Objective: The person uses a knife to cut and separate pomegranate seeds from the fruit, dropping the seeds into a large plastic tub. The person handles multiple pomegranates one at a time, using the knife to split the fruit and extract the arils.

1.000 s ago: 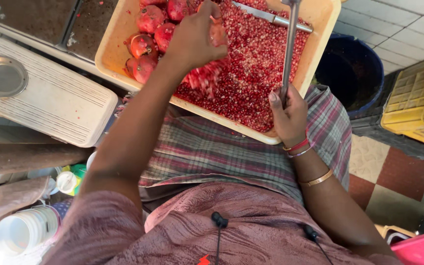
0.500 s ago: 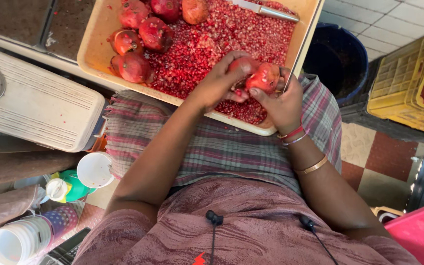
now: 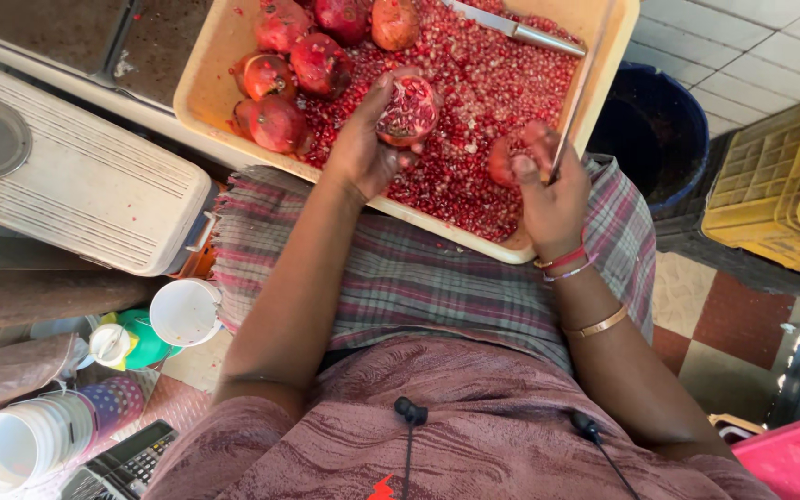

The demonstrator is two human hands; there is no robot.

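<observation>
My left hand (image 3: 363, 153) grips an opened pomegranate half (image 3: 407, 109), cut face up, over the beige tray (image 3: 204, 88). My right hand (image 3: 553, 199) holds a thin metal rod (image 3: 578, 97) that slants up across the tray's right rim. A second pomegranate piece (image 3: 511, 153) is pressed against its fingers. Loose red seeds (image 3: 474, 83) cover the tray floor. Several whole pomegranates (image 3: 275, 120) lie in its far left corner. A knife (image 3: 511, 32) rests on the seeds at the far side. The tray's near edge sits on my lap, on a plaid cloth (image 3: 437, 287).
A white ribbed cooler box (image 3: 85, 185) stands at my left. A dark blue bucket (image 3: 655, 125) and a yellow crate (image 3: 770, 194) of fruit are at the right. Stacked white cups (image 3: 11, 444), a single cup (image 3: 185, 312) and a calculator (image 3: 122, 458) lie lower left. A pink bin (image 3: 793, 458) is lower right.
My left hand picked a fruit out of the tray and brought it to the right hand. The hands have since parted, each with a piece.
</observation>
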